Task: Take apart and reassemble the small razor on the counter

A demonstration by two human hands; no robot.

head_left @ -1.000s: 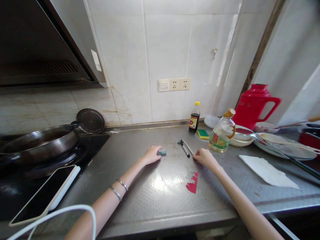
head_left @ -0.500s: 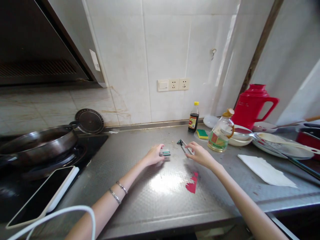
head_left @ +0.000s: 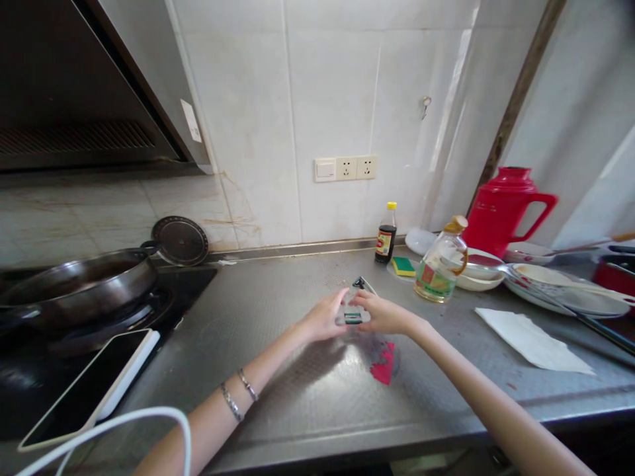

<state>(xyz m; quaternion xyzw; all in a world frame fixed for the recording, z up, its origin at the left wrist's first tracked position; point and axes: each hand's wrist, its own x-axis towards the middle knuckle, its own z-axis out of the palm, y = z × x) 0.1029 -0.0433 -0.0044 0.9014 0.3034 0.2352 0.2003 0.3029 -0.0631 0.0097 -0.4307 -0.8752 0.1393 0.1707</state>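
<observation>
Between my two hands, above the steel counter, is a small clear plastic case point(head_left: 353, 317) with dark green strips inside. My left hand point(head_left: 325, 317) grips its left side, thumb and fingers closed around the edge. From the right, my right hand point(head_left: 384, 313) has its fingers closed on the other side of the same case. Just behind the right fingers lies a razor-like tool point(head_left: 359, 283) with a dark T-shaped head and a thin pale handle, partly hidden by the hand. A torn red scrap point(head_left: 383, 365) lies on the counter in front of my hands.
A soy sauce bottle point(head_left: 385, 235), sponge point(head_left: 403, 267), oil bottle point(head_left: 436, 271), red thermos point(head_left: 501, 211), stacked dishes point(head_left: 555, 291) and white paper point(head_left: 533, 340) stand or lie to the right. At left are a pan point(head_left: 84, 291) on the stove, a phone point(head_left: 84, 390) and a white cable point(head_left: 149, 413).
My right hand has moved left from beside the razor-like tool and now holds the clear case too. My left hand has carried the case slightly right and nearer.
</observation>
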